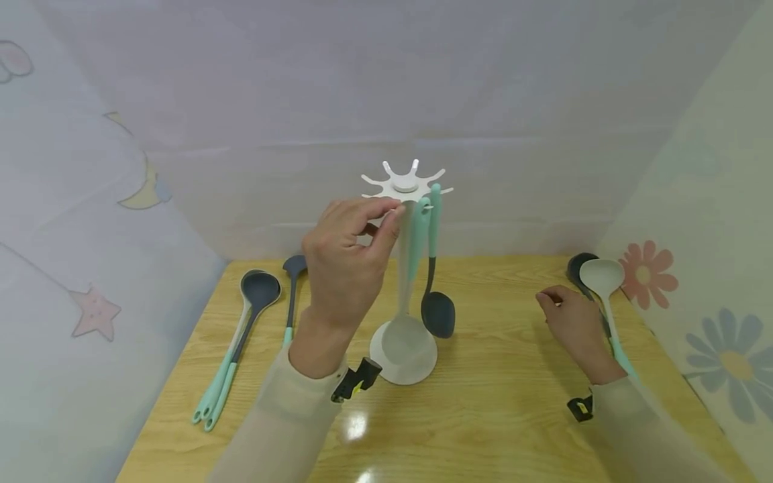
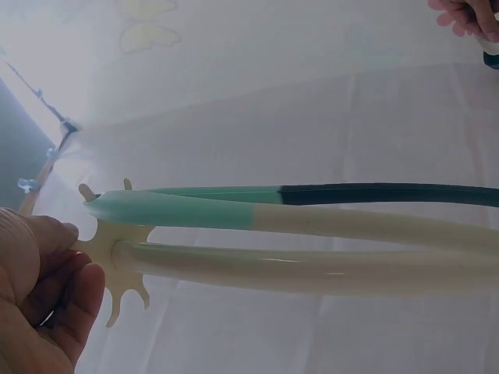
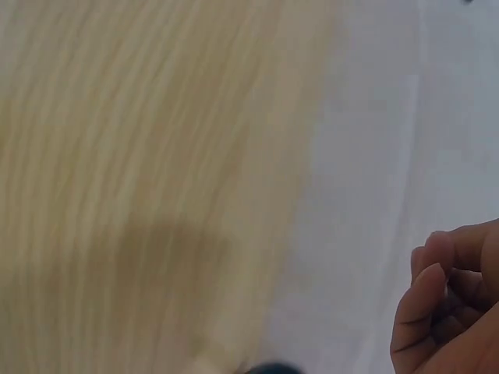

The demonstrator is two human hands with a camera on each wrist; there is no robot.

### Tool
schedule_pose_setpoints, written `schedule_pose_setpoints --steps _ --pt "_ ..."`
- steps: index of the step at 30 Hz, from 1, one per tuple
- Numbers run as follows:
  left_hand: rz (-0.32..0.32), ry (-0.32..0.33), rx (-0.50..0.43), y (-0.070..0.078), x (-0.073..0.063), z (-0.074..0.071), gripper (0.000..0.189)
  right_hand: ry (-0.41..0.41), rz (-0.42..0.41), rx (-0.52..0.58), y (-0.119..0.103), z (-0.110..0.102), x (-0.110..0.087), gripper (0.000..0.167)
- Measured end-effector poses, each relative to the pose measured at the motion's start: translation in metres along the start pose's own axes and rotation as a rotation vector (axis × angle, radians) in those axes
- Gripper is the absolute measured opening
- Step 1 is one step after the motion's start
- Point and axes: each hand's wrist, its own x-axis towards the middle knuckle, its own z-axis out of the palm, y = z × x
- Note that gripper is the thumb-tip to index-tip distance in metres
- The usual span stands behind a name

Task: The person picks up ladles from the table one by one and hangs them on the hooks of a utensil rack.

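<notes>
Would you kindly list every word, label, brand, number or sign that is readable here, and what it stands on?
There is no readable text in any view.
Black device on the left wrist: yellow mark, too small to read.
Black device on the right wrist: yellow mark, also too small.
White rack and dark hanging ladle: no lettering visible.

The rack point(image 1: 405, 183) is coloured white, the hanging dark-grey ladle point(image 1: 437, 314) is mint-handled, and the worktop point(image 1: 483, 409) is wood-grained yellow.

Cropped hands point(image 2: 31, 284), blurred tabletop point(image 3: 156, 140), partly hidden rack point(image 1: 405, 184)
</notes>
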Motion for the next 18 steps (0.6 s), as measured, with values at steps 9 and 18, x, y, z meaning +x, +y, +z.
schedule_pose_setpoints --steps 9,18 --pt "-0.001 -0.011 0.003 0.000 -0.002 0.000 0.010 -0.103 0.130 -0.186 0.071 -0.031 -0.002 0.038" --pt "0.004 -0.008 0.010 0.000 -0.001 0.001 0.010 -0.312 0.397 -0.239 0.099 -0.058 -0.008 0.048"
